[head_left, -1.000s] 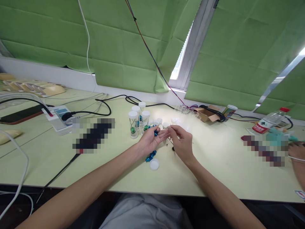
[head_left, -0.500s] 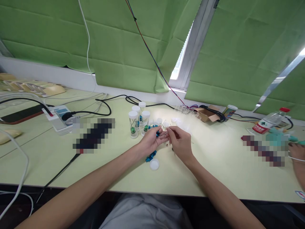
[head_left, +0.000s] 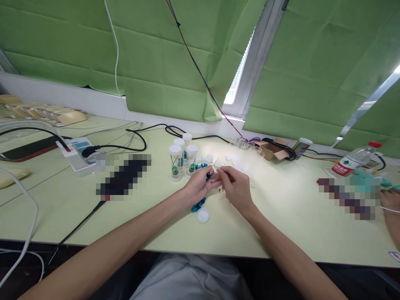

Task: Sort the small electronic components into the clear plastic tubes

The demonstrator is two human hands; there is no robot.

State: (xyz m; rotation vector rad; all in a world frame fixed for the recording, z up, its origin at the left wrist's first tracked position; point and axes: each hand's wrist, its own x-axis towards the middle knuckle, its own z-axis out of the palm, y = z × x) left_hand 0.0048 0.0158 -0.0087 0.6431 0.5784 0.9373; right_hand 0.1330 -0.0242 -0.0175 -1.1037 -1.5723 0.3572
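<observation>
Blue part [head_left: 207, 176] between left fingers [head_left: 210, 180]

- Table [head_left: 281, 225]: pale yellow-green, plain.
- Blinds [head_left: 175, 54]: green, plain.
- Part [head_left: 208, 176] in the left hand [head_left: 196, 186]: blue.
- Parts [head_left: 198, 205] on the table by that hand: blue.
- Cap [head_left: 203, 215]: white.
- Vials [head_left: 180, 160]: clear, white caps; green and blue pieces inside.
- Cable [head_left: 131, 143]: black.
- Wires [head_left: 200, 75] across the blinds: red and dark, perhaps blue.
- Bottle [head_left: 353, 161]: clear, red cap, red label.
- Box [head_left: 271, 151]: brown.
</observation>
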